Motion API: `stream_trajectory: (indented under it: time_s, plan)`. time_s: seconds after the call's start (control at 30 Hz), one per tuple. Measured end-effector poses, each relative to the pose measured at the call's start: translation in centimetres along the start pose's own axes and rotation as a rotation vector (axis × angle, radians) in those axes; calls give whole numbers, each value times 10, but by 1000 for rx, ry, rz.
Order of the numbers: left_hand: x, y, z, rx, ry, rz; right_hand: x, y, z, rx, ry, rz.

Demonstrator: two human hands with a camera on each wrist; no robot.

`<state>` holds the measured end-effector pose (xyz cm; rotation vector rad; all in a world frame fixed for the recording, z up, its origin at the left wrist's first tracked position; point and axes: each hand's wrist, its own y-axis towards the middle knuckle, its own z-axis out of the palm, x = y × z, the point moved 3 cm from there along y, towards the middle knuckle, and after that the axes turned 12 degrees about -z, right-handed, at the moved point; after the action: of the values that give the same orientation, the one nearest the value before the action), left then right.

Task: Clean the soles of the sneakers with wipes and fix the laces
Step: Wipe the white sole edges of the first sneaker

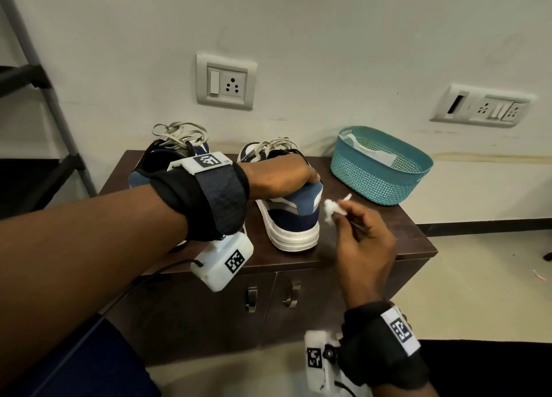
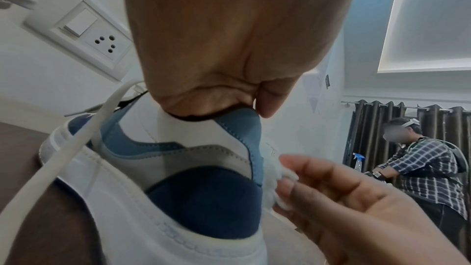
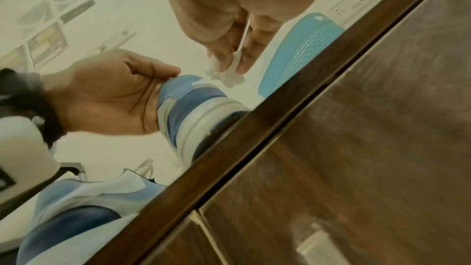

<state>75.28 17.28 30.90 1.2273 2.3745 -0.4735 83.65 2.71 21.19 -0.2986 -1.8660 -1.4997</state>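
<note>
Two blue, grey and white sneakers stand on a dark wooden cabinet (image 1: 373, 241). My left hand (image 1: 286, 175) grips the heel collar of the right sneaker (image 1: 294, 217) (image 2: 193, 178) (image 3: 193, 108), fingers curled over its top edge. My right hand (image 1: 355, 232) pinches a crumpled white wipe (image 1: 333, 207) (image 2: 274, 178) (image 3: 226, 70) just beside that sneaker's heel; whether it touches the shoe is unclear. The left sneaker (image 1: 167, 160) (image 3: 84, 207) stands behind my left wrist, its pale laces (image 1: 179, 132) loose on top. A loose lace (image 2: 61, 160) crosses the left wrist view.
A teal plastic basket (image 1: 379, 166) with a white cloth inside sits at the cabinet's back right. Wall sockets (image 1: 225, 81) are mounted above. A dark metal rack (image 1: 35, 98) stands at the left. Another person (image 2: 428, 168) works in the background by a curtain.
</note>
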Motion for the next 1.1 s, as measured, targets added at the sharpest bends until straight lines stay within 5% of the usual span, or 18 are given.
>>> stream_trajectory:
  time_s: [0.13, 0.33, 0.5, 0.6, 0.87, 1.1]
  plan:
    - [0, -2, 1, 2, 26, 49, 0, 7, 20, 10, 166, 142]
    - [-1, 2, 2, 12, 61, 52, 23, -7, 18, 22, 142, 41]
    - [-1, 2, 2, 24, -7, 49, -10, 36, 38, -42, 248, 327]
    - [0, 1, 2, 30, -44, 10, -13, 36, 39, -18, 275, 355]
    - [6, 3, 2, 22, -202, -87, 9, -11, 17, 16, 135, 46]
    - [2, 2, 2, 8, -50, -14, -21, 42, 45, -44, 296, 347]
